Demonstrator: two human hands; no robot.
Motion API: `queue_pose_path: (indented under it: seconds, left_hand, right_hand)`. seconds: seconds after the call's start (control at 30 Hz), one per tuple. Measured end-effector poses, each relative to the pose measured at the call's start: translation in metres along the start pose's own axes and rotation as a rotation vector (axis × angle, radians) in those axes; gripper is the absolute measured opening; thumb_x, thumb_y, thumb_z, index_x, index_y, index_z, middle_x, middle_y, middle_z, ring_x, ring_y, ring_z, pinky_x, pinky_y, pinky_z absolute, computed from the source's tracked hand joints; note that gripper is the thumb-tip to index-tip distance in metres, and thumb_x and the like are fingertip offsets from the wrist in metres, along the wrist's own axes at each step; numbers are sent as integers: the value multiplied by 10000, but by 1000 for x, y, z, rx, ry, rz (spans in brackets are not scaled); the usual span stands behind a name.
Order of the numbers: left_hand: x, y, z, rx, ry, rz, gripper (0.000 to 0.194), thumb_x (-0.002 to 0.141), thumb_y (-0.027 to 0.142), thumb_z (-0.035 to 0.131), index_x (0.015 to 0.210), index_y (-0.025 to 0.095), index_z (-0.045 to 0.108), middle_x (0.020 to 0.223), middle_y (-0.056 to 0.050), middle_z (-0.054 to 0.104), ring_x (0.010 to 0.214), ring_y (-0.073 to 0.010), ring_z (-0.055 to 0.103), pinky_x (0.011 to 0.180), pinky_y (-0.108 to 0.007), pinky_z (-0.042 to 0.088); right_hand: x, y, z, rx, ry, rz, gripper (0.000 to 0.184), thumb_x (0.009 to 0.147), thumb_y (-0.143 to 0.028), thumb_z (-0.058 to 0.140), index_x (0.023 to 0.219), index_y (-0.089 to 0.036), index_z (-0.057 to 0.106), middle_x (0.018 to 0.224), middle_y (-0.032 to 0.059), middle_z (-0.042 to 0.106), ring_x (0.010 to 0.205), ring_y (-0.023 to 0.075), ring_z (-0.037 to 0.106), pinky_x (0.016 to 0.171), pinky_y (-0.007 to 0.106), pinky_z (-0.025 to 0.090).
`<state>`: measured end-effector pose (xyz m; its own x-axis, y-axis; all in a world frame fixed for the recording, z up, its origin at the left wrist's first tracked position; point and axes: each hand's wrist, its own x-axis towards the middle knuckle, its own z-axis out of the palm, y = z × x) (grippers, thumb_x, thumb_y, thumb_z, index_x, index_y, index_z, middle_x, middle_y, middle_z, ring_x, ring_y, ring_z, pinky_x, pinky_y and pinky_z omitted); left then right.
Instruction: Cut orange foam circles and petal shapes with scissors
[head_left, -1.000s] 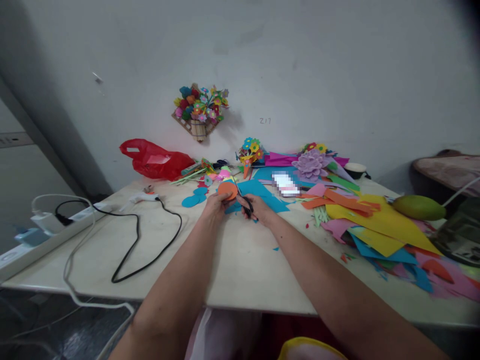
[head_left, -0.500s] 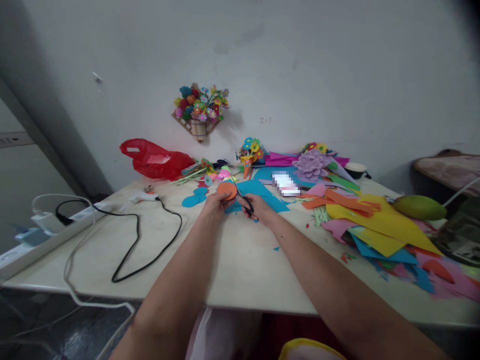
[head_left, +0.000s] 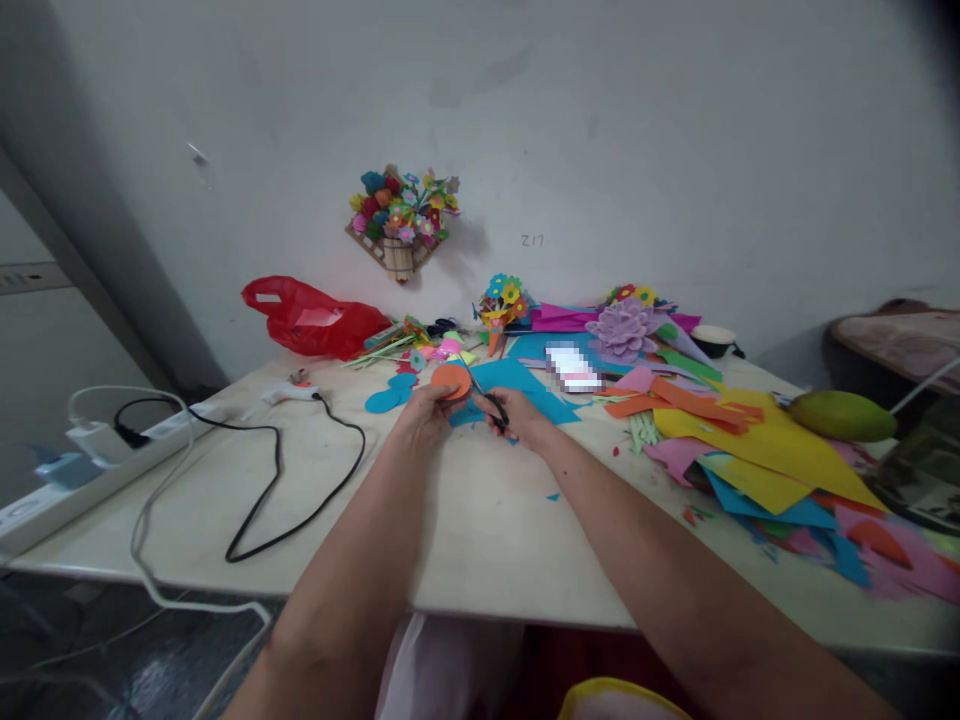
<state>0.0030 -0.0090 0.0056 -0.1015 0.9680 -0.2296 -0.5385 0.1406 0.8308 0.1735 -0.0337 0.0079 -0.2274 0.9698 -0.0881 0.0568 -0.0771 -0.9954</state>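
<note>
Diagonally held scissors, pointing forward-left, beside orange disc

A person's bare forearms angle forward and converge, the left forearm behind the left hand, the right forearm behind the right hand. The left hand's thumb and fingers close in a pinch, thumb uppermost; just to its right, without touching, the right hand curls into a grip.
</note>
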Motion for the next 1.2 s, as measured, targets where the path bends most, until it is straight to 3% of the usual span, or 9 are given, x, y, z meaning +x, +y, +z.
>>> queue_pose_path:
  seconds: [0.53,0.77,1.2]
  left_hand:
    - [1,5,-9,71,-45,-14,447,798,-27,720,1224,106,756,896,-117,852,733,-240,840,612,-252,669]
    - [4,6,-13,58,-72,-20,457,772,-23,749,1209,110,751,897,-115,851,745,-258,850,596,-254,672]
    - [3,2,-12,92,-133,-14,460,743,-39,775,1176,114,775,862,-108,854,708,-250,843,567,-241,666]
  right_hand:
    - [-2,-4,-2,-50,-24,34,403,898,-366,869,728,-221,534,491,-65,545,379,69,427,369,174,210]
    - [-6,-8,-4,-46,-40,50,312,992,-270,745,758,-214,547,499,-62,551,374,69,431,360,178,212]
    - [-8,-8,-6,-48,-62,11,362,1002,-356,775,767,-214,540,504,-54,571,360,71,457,324,167,206]
